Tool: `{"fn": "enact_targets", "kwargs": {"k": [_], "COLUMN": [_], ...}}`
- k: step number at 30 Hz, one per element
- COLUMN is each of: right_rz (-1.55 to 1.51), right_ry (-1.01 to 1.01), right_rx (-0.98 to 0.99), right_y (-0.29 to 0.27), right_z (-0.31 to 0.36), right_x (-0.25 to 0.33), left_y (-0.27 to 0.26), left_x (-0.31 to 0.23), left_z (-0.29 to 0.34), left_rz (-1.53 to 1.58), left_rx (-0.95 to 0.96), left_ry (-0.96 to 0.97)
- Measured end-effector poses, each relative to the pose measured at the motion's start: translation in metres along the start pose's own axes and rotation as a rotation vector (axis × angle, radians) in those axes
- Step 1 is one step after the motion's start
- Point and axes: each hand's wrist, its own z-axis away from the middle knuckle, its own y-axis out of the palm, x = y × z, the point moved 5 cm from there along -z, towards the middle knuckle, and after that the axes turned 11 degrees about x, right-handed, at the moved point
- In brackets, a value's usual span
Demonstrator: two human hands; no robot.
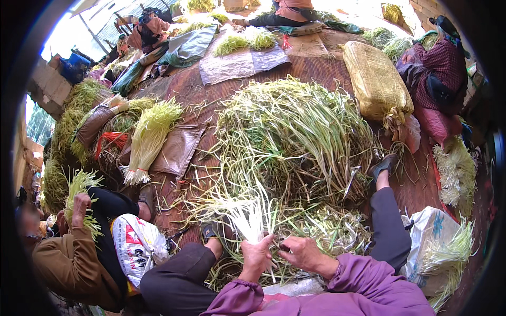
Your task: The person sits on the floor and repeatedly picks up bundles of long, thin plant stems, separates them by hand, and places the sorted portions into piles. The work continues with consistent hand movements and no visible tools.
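Observation:
In my left hand (256, 256) is a fanned bunch of long pale stalks (250, 220), which look like blanched garlic chives. Its white ends rise from my fist toward the heap. My right hand (307, 256) is close beside it on the right, thumb and fingers pinched together near the bunch's base. Whatever is between those fingertips is too small to make out. Beyond my hands lies a large tangled heap of green and yellow chives (300, 131). Between my legs is a pile of loose, limp leaves and trimmings (337, 229).
A tied bundle of chives (153, 134) lies left of the heap by a brown sheet (179, 150). On my left a co-worker (79, 258) holds a bunch beside a white printed sack (138, 245). A yellow wrapped bale (377, 79) stands back right. More chives (448, 253) lie at my right.

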Motion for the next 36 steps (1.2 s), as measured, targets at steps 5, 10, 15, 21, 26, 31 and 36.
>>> {"fn": "enact_targets", "kwargs": {"k": [5,10,15,21,26,31,36], "right_rz": [-0.852,-1.065,-0.921,0.029,0.308,-0.742,-1.246], "right_ry": [0.205,0.169,-0.011,0.102,0.582,0.249,0.151], "right_rx": [0.121,0.04,-0.19,0.03,0.695,0.108,0.185], "right_y": [0.011,-0.003,-0.004,-0.005,-0.015,-0.031,-0.002], "right_z": [-0.005,-0.021,-0.005,0.073,0.118,0.032,-0.013], "right_x": [-0.028,-0.016,-0.013,-0.051,-0.097,-0.052,-0.02], "left_y": [-0.002,0.012,0.008,-0.006,-0.011,0.007,0.021], "left_x": [0.001,-0.006,-0.016,-0.024,-0.03,-0.012,-0.007], "left_z": [0.008,0.013,0.01,0.005,-0.003,0.005,0.014], "left_rz": [-0.045,-0.062,0.02,0.089,0.123,0.182,0.314], "left_rx": [0.051,0.087,0.016,-0.016,0.035,0.178,0.305], "left_ry": [-0.018,0.0,0.08,0.195,0.175,0.062,-0.08]}}
